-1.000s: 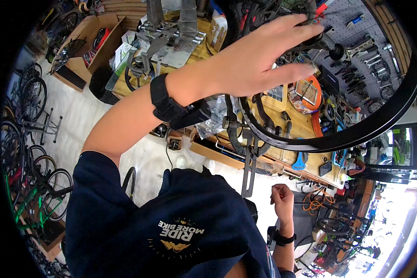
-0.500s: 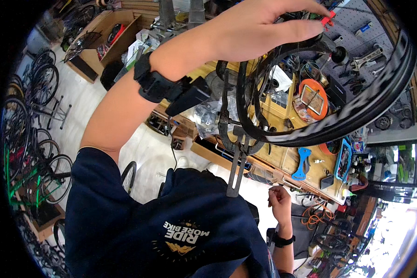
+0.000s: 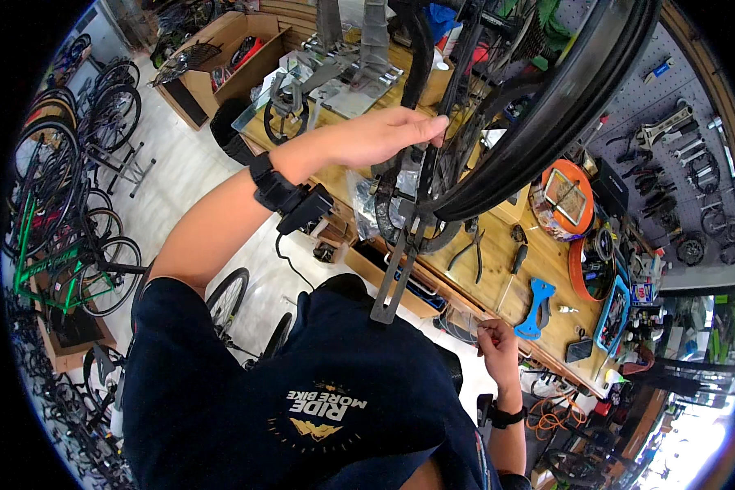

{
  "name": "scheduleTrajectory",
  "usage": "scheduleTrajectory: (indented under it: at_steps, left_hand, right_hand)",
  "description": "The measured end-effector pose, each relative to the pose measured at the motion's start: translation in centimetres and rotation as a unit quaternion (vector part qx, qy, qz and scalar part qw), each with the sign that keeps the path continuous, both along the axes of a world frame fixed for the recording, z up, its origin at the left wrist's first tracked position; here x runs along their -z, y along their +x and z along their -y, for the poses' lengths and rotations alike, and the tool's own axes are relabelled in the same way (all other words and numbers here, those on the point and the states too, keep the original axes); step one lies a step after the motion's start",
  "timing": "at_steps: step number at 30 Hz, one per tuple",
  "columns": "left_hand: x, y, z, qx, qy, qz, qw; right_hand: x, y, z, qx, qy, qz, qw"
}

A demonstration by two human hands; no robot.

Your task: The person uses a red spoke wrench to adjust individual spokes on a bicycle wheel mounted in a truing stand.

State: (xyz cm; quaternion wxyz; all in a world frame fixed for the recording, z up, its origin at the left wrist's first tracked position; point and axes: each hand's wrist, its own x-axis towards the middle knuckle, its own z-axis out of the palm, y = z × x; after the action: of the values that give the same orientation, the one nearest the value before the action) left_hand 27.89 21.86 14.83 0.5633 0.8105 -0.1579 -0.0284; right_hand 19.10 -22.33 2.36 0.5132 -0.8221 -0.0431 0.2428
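Note:
A black bicycle wheel (image 3: 584,106) stands upright in a metal truing stand (image 3: 394,278) at the bench edge. My left hand (image 3: 396,135) reaches across to the wheel's left side, its thumb and fingers closed at the rim among the spokes. Part of those fingers is hidden behind the thumb, and no red piece shows in them. Low in front of the bench, my right hand (image 3: 496,345) is held up with curled fingers pressed together. Whatever it may hold is too small to make out.
Pliers (image 3: 471,251), a screwdriver (image 3: 518,255), a blue tool (image 3: 536,309) and an orange round tin (image 3: 565,200) lie on the wooden bench (image 3: 498,282). Hand tools hang on a pegboard (image 3: 678,90) at right. Several bicycles (image 3: 65,253) stand at left, with a cardboard box (image 3: 212,77) behind.
My left hand has come down and nearer from the wheel's far top to its left side. The red piece between its fingertips is out of sight. My right hand stays low, fingers curled.

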Motion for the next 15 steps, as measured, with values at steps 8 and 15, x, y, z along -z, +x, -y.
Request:
scheduleTrajectory:
  at_steps: [8, 15]
  left_hand:
    - [2.3, 3.0, -1.3, 0.03, -0.028, -0.071, 0.997]
    - [1.5, 3.9, 0.0, 0.038, 0.015, -0.084, 0.996]
  right_hand:
    - [0.3, 0.3, -1.3, 0.006, -0.007, -0.01, 1.0]
    - [-0.9, 0.6, -3.9, 0.037, -0.001, -0.011, 0.999]
